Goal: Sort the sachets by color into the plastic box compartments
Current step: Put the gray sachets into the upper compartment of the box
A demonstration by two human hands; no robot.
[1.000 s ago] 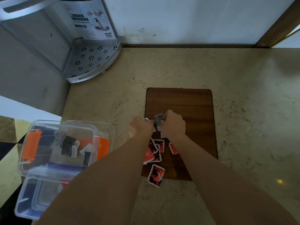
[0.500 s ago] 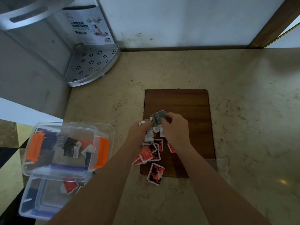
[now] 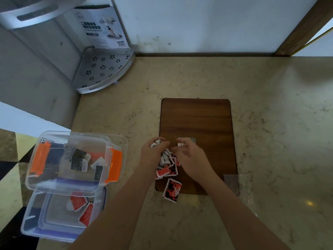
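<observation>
A heap of red and black sachets (image 3: 168,168) lies at the near left of a brown wooden board (image 3: 196,120). One red sachet (image 3: 172,190) sits apart at the board's near edge. My left hand (image 3: 153,153) is closed on several crumpled sachets above the heap. Beside it my right hand (image 3: 191,157) pinches a grey sachet (image 3: 186,141) in its fingertips. At the left a clear box with orange clasps (image 3: 113,163) holds black sachets (image 3: 79,159). Under it and nearer me, a clear box with a blue rim (image 3: 34,221) holds red sachets (image 3: 81,208).
The board lies on a beige marble counter (image 3: 270,123). A perforated metal corner shelf (image 3: 104,69) and a printed carton (image 3: 102,27) stand at the back left by the wall. A clear plastic sheet (image 3: 234,183) lies at the board's near right corner.
My hands have come apart: the right one has drawn the grey sachet to the right, while the left keeps its bunch over the heap. The camera tilted slightly.
</observation>
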